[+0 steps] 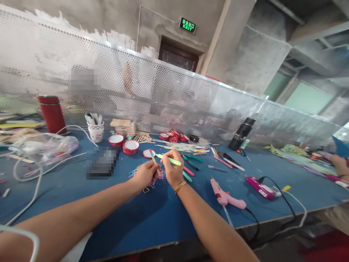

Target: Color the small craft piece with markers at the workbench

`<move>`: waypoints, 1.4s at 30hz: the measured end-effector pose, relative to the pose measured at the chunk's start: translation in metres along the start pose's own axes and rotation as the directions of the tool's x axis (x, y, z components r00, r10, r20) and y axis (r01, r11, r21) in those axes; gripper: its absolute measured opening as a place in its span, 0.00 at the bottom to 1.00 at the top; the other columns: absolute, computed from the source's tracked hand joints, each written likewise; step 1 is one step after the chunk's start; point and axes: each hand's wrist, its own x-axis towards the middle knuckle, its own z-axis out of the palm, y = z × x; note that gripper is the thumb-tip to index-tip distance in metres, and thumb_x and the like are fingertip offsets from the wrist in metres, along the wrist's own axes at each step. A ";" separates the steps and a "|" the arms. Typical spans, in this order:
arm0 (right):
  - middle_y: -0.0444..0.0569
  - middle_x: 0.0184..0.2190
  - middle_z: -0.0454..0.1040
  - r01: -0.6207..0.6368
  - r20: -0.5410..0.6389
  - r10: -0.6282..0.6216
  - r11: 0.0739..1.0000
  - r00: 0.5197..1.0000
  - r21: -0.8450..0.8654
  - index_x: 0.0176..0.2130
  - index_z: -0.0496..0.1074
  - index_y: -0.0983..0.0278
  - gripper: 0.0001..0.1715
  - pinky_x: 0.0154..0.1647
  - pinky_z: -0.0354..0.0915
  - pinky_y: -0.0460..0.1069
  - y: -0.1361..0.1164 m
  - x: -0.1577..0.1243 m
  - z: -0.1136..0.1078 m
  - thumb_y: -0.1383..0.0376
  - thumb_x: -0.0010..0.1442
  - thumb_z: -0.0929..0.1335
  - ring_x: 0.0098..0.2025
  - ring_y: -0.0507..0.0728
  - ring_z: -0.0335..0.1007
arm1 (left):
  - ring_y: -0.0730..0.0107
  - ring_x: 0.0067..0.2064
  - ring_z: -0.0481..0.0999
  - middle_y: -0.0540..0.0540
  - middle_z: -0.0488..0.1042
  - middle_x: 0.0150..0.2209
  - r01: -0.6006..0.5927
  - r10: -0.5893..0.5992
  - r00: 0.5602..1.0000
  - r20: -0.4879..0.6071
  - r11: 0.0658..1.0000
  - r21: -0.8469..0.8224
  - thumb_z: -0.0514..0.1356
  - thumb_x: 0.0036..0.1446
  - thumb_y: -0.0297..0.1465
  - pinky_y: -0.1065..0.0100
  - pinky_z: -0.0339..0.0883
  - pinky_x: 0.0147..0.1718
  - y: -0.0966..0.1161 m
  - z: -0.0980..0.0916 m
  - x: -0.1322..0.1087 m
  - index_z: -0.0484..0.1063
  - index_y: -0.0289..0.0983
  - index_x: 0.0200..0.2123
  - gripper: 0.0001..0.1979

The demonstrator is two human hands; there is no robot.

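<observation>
My left hand [145,176] pinches the wooden stick [153,159] over the paper clips [163,175]; my right hand [173,170] is closed round the marker [175,161]. If either wobbles, ink could stray.

Pale flat stick [153,158], held tilted, had red & green colouring nr its upper end. Yellow-green marker [175,161], held aslant R of stick, had tip just beside stick's upper pt; contact unclear.
</observation>
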 end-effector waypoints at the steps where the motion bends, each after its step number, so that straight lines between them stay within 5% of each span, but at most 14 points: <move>1: 0.42 0.23 0.68 0.004 0.005 -0.004 1.000 1.000 -0.005 0.28 0.63 0.62 0.08 0.32 0.62 0.47 0.000 -0.001 0.001 0.63 0.59 0.64 0.27 0.52 0.65 | 0.79 0.17 0.58 0.54 0.62 0.15 -0.018 0.018 1.000 -0.003 1.000 -0.003 0.56 0.54 0.42 0.74 0.49 0.18 0.001 -0.001 0.001 0.65 0.36 0.24 0.15; 42: 0.42 0.23 0.68 0.020 0.037 -0.015 0.991 0.999 -0.135 0.27 0.63 0.61 0.09 0.31 0.60 0.47 0.003 0.001 0.002 0.63 0.59 0.64 0.29 0.53 0.63 | 0.79 0.17 0.55 0.55 0.58 0.16 -0.072 0.074 0.997 -0.016 0.992 0.105 0.55 0.54 0.43 0.73 0.47 0.17 0.003 -0.012 0.008 0.64 0.37 0.23 0.16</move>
